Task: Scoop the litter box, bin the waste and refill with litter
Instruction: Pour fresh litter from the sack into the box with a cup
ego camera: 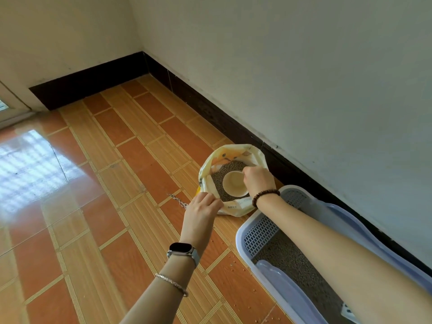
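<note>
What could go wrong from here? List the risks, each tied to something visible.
1. The litter bag is soft and only the left hand holds its rim. Digging with the bowl in the right hand could fold or tip it and spill litter.
2. A full bowl must cross open floor to reach the litter box. Stray pellets already lie there, so more may drop.

Two off-white walls meet in a corner (143, 51) at the far end of the room. A dark brown skirting board (88, 86) runs along the foot of both. The floor (121, 174) is glossy tile, orange-brown rectangles alternating with tan ribbed ones, with pale grout lines. At the far left stands a pale door frame (10, 101). Beside it, daylight reflects off the tiles as a bright barred patch (30, 160).
</note>
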`<state>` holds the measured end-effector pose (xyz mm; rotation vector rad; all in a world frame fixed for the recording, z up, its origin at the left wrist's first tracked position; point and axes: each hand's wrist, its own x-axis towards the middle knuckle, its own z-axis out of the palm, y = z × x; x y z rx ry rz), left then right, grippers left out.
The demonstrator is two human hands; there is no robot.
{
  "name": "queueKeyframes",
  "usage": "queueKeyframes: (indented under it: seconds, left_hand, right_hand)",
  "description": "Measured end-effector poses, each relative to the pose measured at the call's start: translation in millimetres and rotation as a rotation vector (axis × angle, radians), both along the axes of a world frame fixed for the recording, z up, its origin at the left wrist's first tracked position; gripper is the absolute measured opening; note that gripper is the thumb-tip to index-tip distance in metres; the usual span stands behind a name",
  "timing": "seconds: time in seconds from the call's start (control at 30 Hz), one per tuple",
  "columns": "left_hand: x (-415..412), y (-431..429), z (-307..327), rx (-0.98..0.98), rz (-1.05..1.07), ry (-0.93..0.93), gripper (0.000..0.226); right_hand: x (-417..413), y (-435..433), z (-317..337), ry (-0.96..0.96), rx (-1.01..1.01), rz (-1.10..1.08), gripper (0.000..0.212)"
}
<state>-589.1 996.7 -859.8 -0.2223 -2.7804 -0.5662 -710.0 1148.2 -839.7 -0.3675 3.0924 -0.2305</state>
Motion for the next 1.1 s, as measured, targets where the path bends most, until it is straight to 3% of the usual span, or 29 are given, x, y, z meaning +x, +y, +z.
queueKeyframes:
  seconds: [0.33,0.6,0.8,0.93,1.1]
  left_hand:
    - [-0.9,2.0,0.6,-0.023,0.009,0.004,0.017]
    - [3.7,7.2,8.8,-0.051,0.008,-0.037,0.024]
    - [21.9,4.0,25.4,0.075,-0.039,-0.081,0.023]
    - [51.9,-6.8,25.9,0.241,0.076,-0.093,0.025]
    - [105.4,-13.6,1.2,0.32,0.156,-0.135,0.022]
  right_hand:
    - [0.4,-3.1,-7.0,-0.152,-0.076,0.06,0.018]
    - [10.4,5.5,7.3,-0.309,-0.134,0.077,0.045]
    - [27.5,21.6,34.4,-0.22,-0.455,0.022,0.038]
    - [61.9,38.1,56.9,-0.135,-0.681,0.035,0.031]
    - [125.8,55.8,44.6,-0.181,-0.756,0.1,0.026]
